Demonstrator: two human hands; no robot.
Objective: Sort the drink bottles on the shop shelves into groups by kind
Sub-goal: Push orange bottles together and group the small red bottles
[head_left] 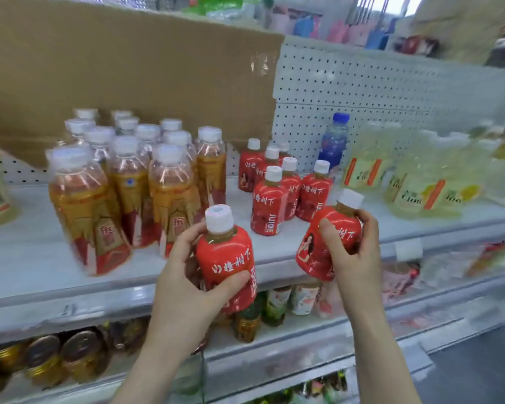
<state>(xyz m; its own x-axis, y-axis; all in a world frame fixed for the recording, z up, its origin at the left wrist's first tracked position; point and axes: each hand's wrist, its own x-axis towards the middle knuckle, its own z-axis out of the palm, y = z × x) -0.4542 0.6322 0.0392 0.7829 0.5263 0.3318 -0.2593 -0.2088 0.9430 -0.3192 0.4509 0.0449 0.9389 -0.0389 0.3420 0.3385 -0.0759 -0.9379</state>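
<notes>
Left grip (184, 282) wraps fingers & thumb round an upright red-label juice bottle (225, 258) just in front of the red-label bottle cluster (277, 185) on the shelf (27, 258), right grip (354, 253) clasps a tilted red-label bottle (309, 252) front-right of that cluster, w/ amber tea bottles (129, 185) to its left.

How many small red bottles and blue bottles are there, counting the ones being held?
Small red bottles: 8 (6 on the shelf, 1 in the left hand, 1 in the right hand)
Blue bottles: 1
Total: 9
</notes>
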